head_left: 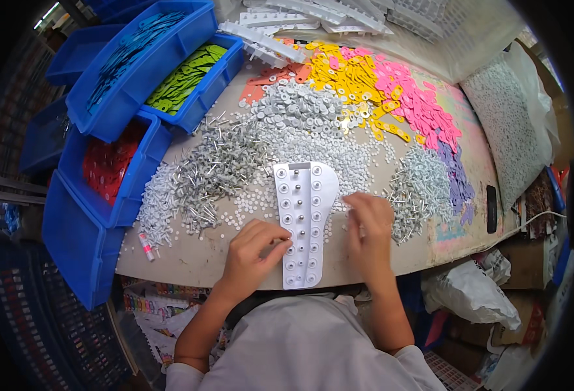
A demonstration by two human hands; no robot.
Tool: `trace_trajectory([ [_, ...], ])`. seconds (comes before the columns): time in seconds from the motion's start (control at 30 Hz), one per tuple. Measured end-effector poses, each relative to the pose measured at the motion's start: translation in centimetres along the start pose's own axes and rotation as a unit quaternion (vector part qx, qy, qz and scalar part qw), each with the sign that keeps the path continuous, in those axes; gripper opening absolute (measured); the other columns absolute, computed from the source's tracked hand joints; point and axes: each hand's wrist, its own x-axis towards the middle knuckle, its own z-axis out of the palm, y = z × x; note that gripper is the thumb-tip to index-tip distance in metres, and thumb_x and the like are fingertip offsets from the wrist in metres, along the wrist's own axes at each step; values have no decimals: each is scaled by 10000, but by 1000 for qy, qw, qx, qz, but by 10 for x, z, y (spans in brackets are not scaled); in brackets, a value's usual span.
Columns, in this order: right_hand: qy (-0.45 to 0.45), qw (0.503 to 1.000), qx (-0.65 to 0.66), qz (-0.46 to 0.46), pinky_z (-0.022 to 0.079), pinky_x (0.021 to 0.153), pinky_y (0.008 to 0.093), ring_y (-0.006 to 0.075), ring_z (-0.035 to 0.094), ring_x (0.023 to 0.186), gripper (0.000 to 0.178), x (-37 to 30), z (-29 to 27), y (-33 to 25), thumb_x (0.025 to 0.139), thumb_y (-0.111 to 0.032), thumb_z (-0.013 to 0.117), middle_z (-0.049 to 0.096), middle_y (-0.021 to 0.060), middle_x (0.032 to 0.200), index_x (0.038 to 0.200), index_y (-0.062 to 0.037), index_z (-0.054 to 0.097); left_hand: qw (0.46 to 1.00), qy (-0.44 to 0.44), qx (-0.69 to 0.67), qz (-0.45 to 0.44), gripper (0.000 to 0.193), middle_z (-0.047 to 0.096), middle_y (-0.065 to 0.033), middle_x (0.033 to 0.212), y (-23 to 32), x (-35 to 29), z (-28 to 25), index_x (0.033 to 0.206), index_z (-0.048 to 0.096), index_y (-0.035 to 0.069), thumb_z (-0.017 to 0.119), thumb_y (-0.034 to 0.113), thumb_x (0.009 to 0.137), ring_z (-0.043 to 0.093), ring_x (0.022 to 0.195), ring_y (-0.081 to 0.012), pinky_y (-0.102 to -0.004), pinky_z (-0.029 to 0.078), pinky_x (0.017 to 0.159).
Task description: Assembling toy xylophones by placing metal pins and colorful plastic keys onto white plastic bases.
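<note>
A white plastic jig (306, 260) lies lengthwise in front of me at the table's near edge. Round white discs with metal centres run down both its sides, and several metal pins stand along its middle channel. At the jig's left edge is my left hand (251, 255), thumb and fingertips pinched together; whatever they hold is too small to make out. My right hand (370, 225) hovers just right of the jig, fingers bent and thumb apart, with nothing visible in it. Beyond the jig spread small white caps (349, 156), with a heap of larger pale discs (300, 107) behind.
Metal pins (222, 156) pile up left, more pins (423, 189) right. Yellow (345, 68), pink (414, 98) and purple tags (456, 176) lie farther back. Blue bins (82, 225) line the left side. A black phone-like object (492, 208) and a filled clear bag (511, 124) are right.
</note>
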Motion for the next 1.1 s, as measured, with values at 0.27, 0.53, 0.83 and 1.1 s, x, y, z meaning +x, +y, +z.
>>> trace_trajectory([
  [0.27, -24, 977, -192, 86, 417, 1068, 498, 358, 550, 1214, 335, -13, -17, 56, 918, -76, 719, 614, 150, 1291, 1248, -36, 680, 995, -32, 53, 79, 130, 697, -77, 873, -9, 1, 22, 921, 715, 54, 813, 40, 838, 660, 844, -292, -404, 528, 747],
  [0.53, 1, 986, -130, 104, 444, 995, 458, 363, 582, 1101, 122, -5, -13, 59, 906, -22, 707, 651, 139, 1147, 1017, -11, 658, 989, -13, 84, 121, 141, 720, -83, 880, -13, -2, 31, 880, 721, 52, 827, 19, 792, 667, 837, -299, -415, 516, 751],
  [0.83, 74, 985, -135, 79, 439, 1007, 440, 345, 586, 1111, 62, -6, -9, 57, 947, -7, 656, 659, 146, 1149, 1006, -2, 636, 984, -14, 116, 131, 162, 708, -106, 1009, -14, -14, 15, 944, 731, 48, 820, 118, 828, 663, 986, -324, -452, 487, 890],
  [1.1, 128, 974, 16, 186, 496, 853, 378, 294, 638, 940, 91, -10, -17, 47, 1052, -35, 550, 675, 145, 1032, 1090, -11, 629, 925, 110, 363, 2, 104, 632, -83, 969, -61, 27, -51, 956, 693, 68, 761, 99, 884, 594, 962, -297, -446, 450, 880],
])
